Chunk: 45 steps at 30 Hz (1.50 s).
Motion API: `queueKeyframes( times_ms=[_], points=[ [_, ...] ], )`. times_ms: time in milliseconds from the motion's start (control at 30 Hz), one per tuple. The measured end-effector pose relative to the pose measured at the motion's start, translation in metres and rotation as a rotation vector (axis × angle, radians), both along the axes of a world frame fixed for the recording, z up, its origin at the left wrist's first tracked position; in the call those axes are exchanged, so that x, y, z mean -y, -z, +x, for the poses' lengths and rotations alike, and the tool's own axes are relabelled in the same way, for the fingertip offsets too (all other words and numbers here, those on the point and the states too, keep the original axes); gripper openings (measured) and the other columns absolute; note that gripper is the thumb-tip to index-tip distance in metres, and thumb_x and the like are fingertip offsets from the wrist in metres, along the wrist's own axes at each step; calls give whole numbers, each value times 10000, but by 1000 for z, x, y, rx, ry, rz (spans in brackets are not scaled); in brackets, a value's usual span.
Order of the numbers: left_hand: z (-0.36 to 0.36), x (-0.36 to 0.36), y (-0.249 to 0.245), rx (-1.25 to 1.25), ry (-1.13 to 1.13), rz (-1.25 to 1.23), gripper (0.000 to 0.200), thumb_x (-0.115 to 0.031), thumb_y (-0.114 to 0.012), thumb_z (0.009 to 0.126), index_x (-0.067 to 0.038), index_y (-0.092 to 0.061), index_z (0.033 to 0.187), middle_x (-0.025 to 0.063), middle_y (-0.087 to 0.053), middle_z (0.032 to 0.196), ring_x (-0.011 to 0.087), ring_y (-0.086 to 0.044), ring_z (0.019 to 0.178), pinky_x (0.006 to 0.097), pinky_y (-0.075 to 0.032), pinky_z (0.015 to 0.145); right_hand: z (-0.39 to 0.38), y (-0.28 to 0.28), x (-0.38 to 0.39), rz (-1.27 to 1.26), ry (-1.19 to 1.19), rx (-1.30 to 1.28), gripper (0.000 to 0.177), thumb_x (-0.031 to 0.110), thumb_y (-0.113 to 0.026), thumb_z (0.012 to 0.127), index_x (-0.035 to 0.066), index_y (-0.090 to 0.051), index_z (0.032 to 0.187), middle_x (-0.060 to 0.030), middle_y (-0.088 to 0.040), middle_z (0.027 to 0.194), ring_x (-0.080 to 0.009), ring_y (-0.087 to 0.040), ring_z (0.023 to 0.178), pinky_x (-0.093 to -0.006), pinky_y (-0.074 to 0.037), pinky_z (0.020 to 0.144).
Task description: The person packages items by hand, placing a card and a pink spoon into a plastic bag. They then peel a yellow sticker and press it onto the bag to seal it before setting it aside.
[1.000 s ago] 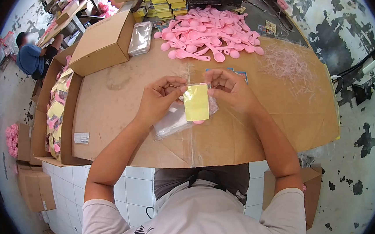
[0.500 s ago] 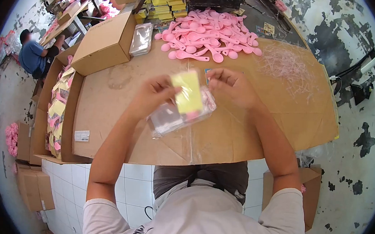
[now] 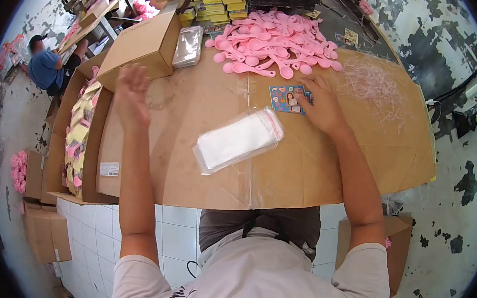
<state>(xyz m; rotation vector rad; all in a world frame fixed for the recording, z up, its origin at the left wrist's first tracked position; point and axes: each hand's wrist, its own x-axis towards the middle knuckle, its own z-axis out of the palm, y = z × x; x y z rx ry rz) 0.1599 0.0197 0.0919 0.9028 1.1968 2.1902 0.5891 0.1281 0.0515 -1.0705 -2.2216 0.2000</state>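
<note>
My left hand [image 3: 132, 93], a little blurred, is raised at the left beside the closed cardboard box, near the open carton [image 3: 95, 137] of yellow and pink packets. Its fingers look apart, with nothing visible in them. My right hand [image 3: 325, 105] is at the right edge of a blue printed card [image 3: 286, 98], thumb and fingers bent over that edge. Part of the card is hidden beneath them. A stack of clear plastic bags [image 3: 239, 140] with a pinkish flap strip lies slanted on the cardboard table cover, between my forearms.
Behind the card is a heap of pink spoons [image 3: 275, 42]. Thin clear strips [image 3: 375, 89] are scattered at the right. The closed cardboard box [image 3: 140, 46], more clear bags [image 3: 188, 47] and yellow card stacks [image 3: 213, 7] stand farther back. A person [image 3: 49, 67] sits at the far left.
My left hand has moved left from the table's middle, and the yellow-backed packet is out of it. My right hand has moved right and down onto the blue card. The bag stack is uncovered.
</note>
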Motion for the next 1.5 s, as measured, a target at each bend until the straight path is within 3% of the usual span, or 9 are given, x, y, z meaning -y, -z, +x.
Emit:
queueKeyframes(
  times_ms=[167, 233, 367, 433, 633, 833, 1133, 1333, 1500],
  points=[
    [113, 12, 4, -822, 458, -655, 300, -228, -722, 941, -30, -704, 1167, 39, -694, 1047, 149, -651, 848, 298, -515, 764, 2, -3, 0, -58, -38, 72, 349, 160, -726, 881, 50, -691, 1211, -124, -607, 1171, -312, -544, 1188, -450, -385, 1063],
    [136, 17, 18, -1133, 459, -477, 288, -172, -786, 885, -27, -727, 1127, 14, -676, 934, 130, -614, 798, 284, -508, 753, 4, -3, -4, -57, -70, 54, 363, 129, -741, 866, 48, -691, 1217, -124, -609, 1152, -306, -566, 1153, -438, -419, 1030],
    [146, 15, 24, -1051, 480, -537, 286, -134, -806, 866, -20, -732, 1117, 9, -647, 894, 101, -590, 778, 279, -504, 746, 0, -4, -5, -263, -38, -160, 300, 61, -755, 852, 25, -697, 1144, -131, -597, 1105, -276, -606, 1046, -395, -484, 933],
    [145, 15, 26, -837, 554, -590, 269, -121, -804, 866, -16, -733, 1103, 5, -643, 893, 87, -593, 790, 276, -500, 736, 1, -3, -6, -270, 10, -111, 248, 47, -756, 865, 4, -696, 1102, -122, -577, 1066, -232, -601, 1004, -354, -499, 886],
    [141, 14, 27, -767, 559, -506, 163, -85, -776, 894, -11, -694, 1013, 3, -675, 907, 81, -622, 813, 248, -494, 729, -1, -15, 1, -109, -57, -241, 203, 53, -741, 870, 5, -706, 1064, -119, -631, 1032, -254, -637, 932, -374, -507, 837],
    [142, 13, 18, -215, 767, -380, 467, -63, -779, 903, 0, -537, 1297, 93, -730, 990, 119, -699, 841, 238, -538, 721, -15, -17, 17, -491, -227, -558, 220, 92, -726, 929, 30, -693, 1137, -38, -715, 962, -101, -591, 840, -276, -503, 778],
    [148, 15, 15, -266, 700, -463, 605, -27, -778, 896, 46, -463, 1408, 125, -772, 952, 146, -740, 841, 240, -557, 749, -28, -18, 29, -682, -367, -708, 268, 69, -688, 964, 37, -683, 1230, -47, -709, 1100, -93, -634, 912, -264, -508, 775],
    [155, 19, 17, -324, 790, -452, 567, 3, -763, 898, 3, -523, 1411, 102, -770, 946, 109, -712, 882, 238, -547, 795, -29, -22, 37, -365, -421, -229, 312, 71, -708, 954, 48, -683, 1263, -61, -712, 1070, -82, -627, 900, -257, -496, 749],
    [157, 21, 23, -414, 849, -397, 517, -15, -756, 913, -14, -557, 1390, 94, -765, 974, 85, -690, 872, 224, -536, 773, -52, -26, 61, -675, -438, -672, 293, 71, -738, 934, 36, -682, 1220, -27, -693, 976, -78, -614, 795, -250, -489, 679]
  ],
)
